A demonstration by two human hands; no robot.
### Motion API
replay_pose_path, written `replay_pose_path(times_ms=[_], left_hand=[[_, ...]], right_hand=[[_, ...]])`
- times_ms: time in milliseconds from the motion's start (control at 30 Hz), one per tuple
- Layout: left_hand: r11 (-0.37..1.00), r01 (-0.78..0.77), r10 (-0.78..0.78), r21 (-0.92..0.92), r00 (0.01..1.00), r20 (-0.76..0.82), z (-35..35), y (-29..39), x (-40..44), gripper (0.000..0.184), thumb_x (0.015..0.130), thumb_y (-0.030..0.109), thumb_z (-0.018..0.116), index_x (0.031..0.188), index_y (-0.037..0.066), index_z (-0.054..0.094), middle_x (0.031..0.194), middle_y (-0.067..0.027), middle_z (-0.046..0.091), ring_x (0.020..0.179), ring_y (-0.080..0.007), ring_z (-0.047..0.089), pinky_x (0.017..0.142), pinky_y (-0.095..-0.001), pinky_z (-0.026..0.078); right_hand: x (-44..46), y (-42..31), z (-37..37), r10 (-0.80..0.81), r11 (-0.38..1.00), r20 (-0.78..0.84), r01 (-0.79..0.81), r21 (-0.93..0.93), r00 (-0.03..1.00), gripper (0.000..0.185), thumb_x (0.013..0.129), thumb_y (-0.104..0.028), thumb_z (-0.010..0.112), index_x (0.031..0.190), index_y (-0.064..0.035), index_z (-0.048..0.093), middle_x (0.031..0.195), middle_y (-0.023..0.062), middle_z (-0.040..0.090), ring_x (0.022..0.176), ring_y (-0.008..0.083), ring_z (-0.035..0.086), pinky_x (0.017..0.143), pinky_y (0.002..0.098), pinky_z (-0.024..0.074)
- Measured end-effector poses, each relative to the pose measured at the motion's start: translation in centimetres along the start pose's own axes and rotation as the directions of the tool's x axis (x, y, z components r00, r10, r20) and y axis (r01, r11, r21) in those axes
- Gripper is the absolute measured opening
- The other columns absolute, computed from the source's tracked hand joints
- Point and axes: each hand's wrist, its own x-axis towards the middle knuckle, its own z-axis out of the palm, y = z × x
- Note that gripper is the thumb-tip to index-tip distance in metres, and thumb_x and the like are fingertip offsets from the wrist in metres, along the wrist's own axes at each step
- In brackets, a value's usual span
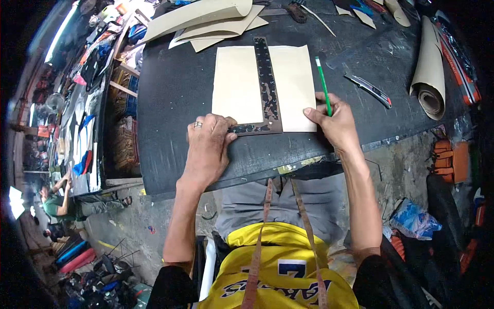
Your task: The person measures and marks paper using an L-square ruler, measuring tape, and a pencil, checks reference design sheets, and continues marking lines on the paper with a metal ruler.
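A cream sheet of paper lies on the dark table, with a worn metal L-square on top of it. My left hand grips the end of the square's short arm at the sheet's lower left corner. At the sheet's lower right edge is my right hand, its thumb on the paper. A green pencil sticks up from between the fingers of that hand.
A utility knife lies to the right, beyond it a rolled brown sheet. Several cream sheets are stacked at the back left. The table's front edge runs just below my hands. A person is far left.
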Motion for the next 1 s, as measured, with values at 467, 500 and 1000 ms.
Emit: replay_pose_path(times_ms=[467, 500, 1000], left_hand=[[0.999, 0.047, -0.049, -0.02, 0.993, -0.112, 2.0, -0.7, -0.4, 0.032, 0.096, 0.015, 0.079, 0.127, 0.01, 0.077, 0.121, -0.0088, 0.065, 0.12, -0.0303, 0.056, 0.105, -0.0474, 0.039], [0.995, 0.083, -0.088, -0.057, 0.991, -0.105, 2.1, -0.6, -0.6, 0.032, 0.094, 0.016, 0.08, 0.126, 0.01, 0.078, 0.121, -0.0084, 0.065, 0.12, -0.0298, 0.056, 0.105, -0.0472, 0.039], [0.979, 0.096, -0.118, -0.177, 0.986, -0.12, 2.9, 0.3, -0.5, 0.024, 0.095, 0.011, 0.078, 0.119, 0.01, 0.081, 0.112, -0.0048, 0.064, 0.112, -0.0263, 0.056, 0.101, -0.0445, 0.038]], right_hand=[[2.6, -0.2, 0.1, -0.171, 0.975, -0.093, 0.155, -0.161, 0.981, 0.035, 0.104, -0.013, 0.073, 0.133, 0.0065, 0.072, 0.102, 0.009, 0.081, 0.085, 0.0118, 0.068, 0.081, 0.031, 0.0541], [2.5, -0.3, 0.2, -0.131, 0.988, -0.058, 0.125, -0.092, 0.99, 0.033, 0.107, -0.015, 0.071, 0.132, 0.0054, 0.072, 0.103, 0.0075, 0.08, 0.078, 0.0089, 0.064, 0.075, 0.0273, 0.0513], [1.3, -0.4, -1.0, 0.04, 0.961, 0.0, -0.039, 0.273, 0.999, 0.03, 0.113, -0.026, 0.064, 0.122, 0.0013, 0.074, 0.1, 0.0064, 0.079, 0.051, 0.0035, 0.041, 0.047, 0.0239, 0.0318]])
